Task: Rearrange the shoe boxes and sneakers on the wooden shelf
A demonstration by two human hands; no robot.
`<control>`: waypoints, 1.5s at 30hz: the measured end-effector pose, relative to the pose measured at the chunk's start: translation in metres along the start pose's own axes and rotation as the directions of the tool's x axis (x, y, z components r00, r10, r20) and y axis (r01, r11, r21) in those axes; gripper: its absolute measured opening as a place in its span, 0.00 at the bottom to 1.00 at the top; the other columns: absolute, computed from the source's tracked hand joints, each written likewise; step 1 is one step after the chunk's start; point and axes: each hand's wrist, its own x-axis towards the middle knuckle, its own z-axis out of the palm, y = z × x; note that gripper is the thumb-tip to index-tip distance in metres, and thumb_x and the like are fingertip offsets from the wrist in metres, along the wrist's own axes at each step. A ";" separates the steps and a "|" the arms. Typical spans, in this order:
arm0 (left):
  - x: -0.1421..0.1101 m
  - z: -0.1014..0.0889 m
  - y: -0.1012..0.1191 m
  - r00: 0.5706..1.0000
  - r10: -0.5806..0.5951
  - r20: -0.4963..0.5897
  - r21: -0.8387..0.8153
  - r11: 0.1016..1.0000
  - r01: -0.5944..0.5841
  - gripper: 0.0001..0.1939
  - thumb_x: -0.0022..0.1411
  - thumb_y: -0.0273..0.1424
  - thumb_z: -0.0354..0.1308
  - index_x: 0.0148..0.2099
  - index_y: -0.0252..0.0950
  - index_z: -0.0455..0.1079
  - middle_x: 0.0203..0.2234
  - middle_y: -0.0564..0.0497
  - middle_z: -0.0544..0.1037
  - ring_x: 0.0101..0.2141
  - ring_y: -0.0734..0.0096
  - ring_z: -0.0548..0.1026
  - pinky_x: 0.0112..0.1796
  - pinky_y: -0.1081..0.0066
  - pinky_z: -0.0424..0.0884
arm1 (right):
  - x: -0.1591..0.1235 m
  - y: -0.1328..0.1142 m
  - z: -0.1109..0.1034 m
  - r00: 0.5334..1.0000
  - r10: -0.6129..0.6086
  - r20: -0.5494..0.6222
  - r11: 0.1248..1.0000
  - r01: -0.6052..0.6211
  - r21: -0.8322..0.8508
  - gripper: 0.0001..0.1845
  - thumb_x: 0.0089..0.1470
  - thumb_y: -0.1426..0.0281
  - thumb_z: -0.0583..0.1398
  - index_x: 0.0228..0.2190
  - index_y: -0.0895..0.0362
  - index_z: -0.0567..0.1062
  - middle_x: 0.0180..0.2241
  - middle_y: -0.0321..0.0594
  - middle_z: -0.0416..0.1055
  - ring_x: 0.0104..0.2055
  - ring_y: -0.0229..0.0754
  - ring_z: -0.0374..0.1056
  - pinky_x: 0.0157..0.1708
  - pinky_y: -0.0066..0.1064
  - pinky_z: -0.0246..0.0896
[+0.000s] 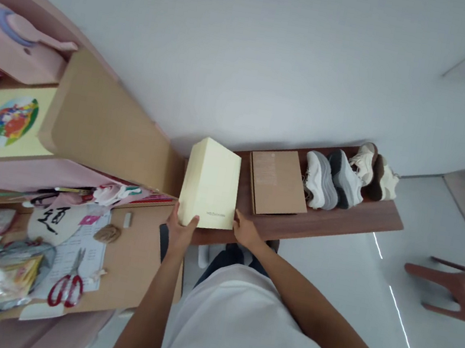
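Note:
A cream-coloured shoebox (216, 186) with small lettering near its front edge is at the left end of a brown wooden shelf (221, 237). My left hand (180, 231) grips its front left corner, thumb on the top and fingers round the side. At the front right corner, my right hand (246, 230) holds the box's side, its fingers partly hidden. Just right of it lies a flat brown cardboard box (278, 182). Farther along the shelf stand a pair of grey-white sneakers (321, 181) and a pair of beige shoes (387, 180).
On the left is a desk (131, 264) with red-handled scissors (68, 283), papers and plastic packets. Above it, a shelf panel (107, 116) stands beside a yellow printed box (3, 121). A reddish-brown stool (463, 293) is on the floor at right. A pale wall rises behind the shelf.

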 end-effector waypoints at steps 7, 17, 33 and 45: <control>-0.040 0.056 0.031 0.926 0.377 0.022 0.555 0.766 -0.325 0.43 0.55 0.43 0.67 0.68 0.31 0.62 0.65 0.28 0.56 0.65 0.32 0.53 0.63 0.38 0.49 | -0.007 0.031 -0.055 0.961 -0.195 -0.197 0.822 0.051 -0.567 0.28 0.63 0.71 0.55 0.64 0.50 0.66 0.72 0.46 0.49 0.72 0.66 0.43 0.65 0.64 0.42; -0.074 0.101 0.017 0.943 0.325 0.074 0.459 0.828 -0.322 0.46 0.60 0.53 0.60 0.71 0.31 0.56 0.64 0.28 0.61 0.65 0.37 0.58 0.63 0.44 0.53 | -0.004 0.021 -0.044 0.984 -0.087 -0.157 0.960 0.125 0.250 0.37 0.65 0.54 0.54 0.69 0.57 0.55 0.68 0.50 0.58 0.69 0.48 0.55 0.68 0.44 0.50; 0.021 0.042 -0.026 0.984 -0.174 0.027 0.190 0.968 0.166 0.25 0.68 0.43 0.54 0.63 0.39 0.68 0.56 0.43 0.77 0.57 0.57 0.73 0.58 0.62 0.67 | 0.026 0.007 -0.012 0.979 0.099 0.179 0.759 -0.190 0.623 0.45 0.58 0.53 0.62 0.69 0.45 0.51 0.64 0.40 0.65 0.63 0.50 0.64 0.61 0.52 0.60; 0.026 0.040 -0.037 0.847 -0.504 0.171 -0.193 0.826 0.530 0.31 0.63 0.53 0.57 0.62 0.43 0.67 0.61 0.40 0.71 0.59 0.53 0.71 0.47 0.59 0.76 | -0.013 0.031 -0.046 0.935 0.002 -0.355 0.927 -0.135 -0.350 0.36 0.62 0.66 0.58 0.69 0.49 0.57 0.73 0.47 0.41 0.74 0.68 0.31 0.65 0.72 0.33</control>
